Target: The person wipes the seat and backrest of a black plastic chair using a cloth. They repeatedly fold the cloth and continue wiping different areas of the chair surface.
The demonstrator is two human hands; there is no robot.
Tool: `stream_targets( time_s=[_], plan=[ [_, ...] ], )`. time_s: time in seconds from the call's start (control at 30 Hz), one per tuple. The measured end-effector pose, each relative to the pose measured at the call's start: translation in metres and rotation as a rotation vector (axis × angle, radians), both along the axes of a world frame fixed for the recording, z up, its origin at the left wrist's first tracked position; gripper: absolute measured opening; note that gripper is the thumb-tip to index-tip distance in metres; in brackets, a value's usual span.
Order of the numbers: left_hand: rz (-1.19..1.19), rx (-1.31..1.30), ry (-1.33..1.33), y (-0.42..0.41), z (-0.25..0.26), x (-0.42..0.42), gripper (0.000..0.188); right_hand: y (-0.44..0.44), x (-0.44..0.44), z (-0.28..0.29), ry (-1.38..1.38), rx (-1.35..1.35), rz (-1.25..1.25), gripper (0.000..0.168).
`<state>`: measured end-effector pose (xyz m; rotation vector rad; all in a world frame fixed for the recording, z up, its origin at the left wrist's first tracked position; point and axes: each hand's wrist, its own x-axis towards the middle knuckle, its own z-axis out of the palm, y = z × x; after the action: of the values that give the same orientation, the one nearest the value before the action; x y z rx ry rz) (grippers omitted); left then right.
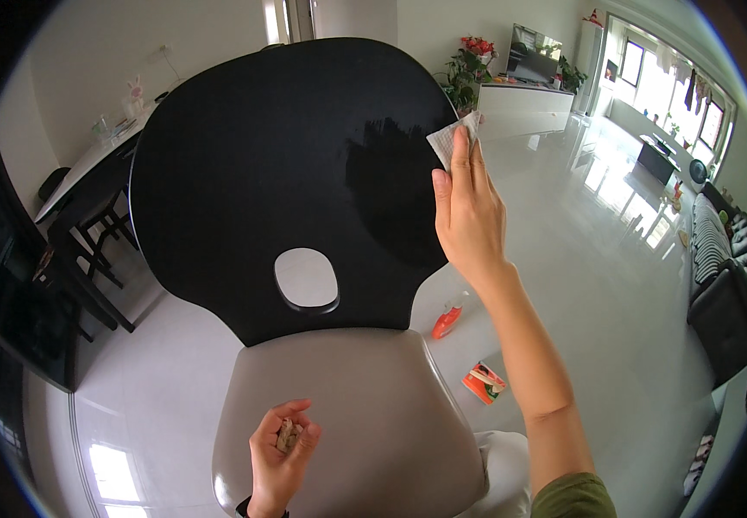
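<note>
A chair with a black backrest (244,168) and a greyish-beige padded seat (347,401) stands before me. My right hand (471,213) presses a folded white paper towel (446,141) against the right edge of the backrest, fingers stretched out along it. Left of that hand, a dark patch with a streaky edge (386,188) shows on the black surface. My left hand (282,453) is above the front of the seat, fingers curled around a crumpled, brownish wad (289,435), perhaps used paper. Low in the backrest is an oval hole (306,278).
On the glossy floor at right lie an orange spray bottle (448,322) and an orange tissue pack (484,382). A table (95,155) with dark stools stands left. Further off are a white TV cabinet (522,107), potted plants (464,74) and a dark sofa (723,311).
</note>
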<state>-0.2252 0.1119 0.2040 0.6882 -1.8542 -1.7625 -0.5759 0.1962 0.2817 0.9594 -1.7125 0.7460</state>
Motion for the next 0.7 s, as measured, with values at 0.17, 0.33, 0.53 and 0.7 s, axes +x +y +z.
stream_targets(
  time_s=[0.17, 0.33, 0.53, 0.7],
  plan=[
    [0.007, 0.001, -0.012, -0.001, 0.001, 0.003, 0.031, 0.010, 0.012, -0.026, -0.030, 0.042, -0.026, 0.056],
    [0.005, 0.031, -0.027, 0.000, 0.001, 0.000, 0.030, -0.002, -0.001, -0.005, 0.015, -0.115, 0.058, 0.045],
    [-0.007, -0.046, -0.028, -0.002, 0.000, 0.000, 0.030, -0.010, 0.001, -0.007, -0.402, -0.658, 0.400, 0.024],
    [0.001, -0.021, -0.039, -0.001, -0.004, -0.002, 0.032, -0.008, 0.002, 0.024, -0.864, -0.924, 0.710, 0.023]
  ],
)
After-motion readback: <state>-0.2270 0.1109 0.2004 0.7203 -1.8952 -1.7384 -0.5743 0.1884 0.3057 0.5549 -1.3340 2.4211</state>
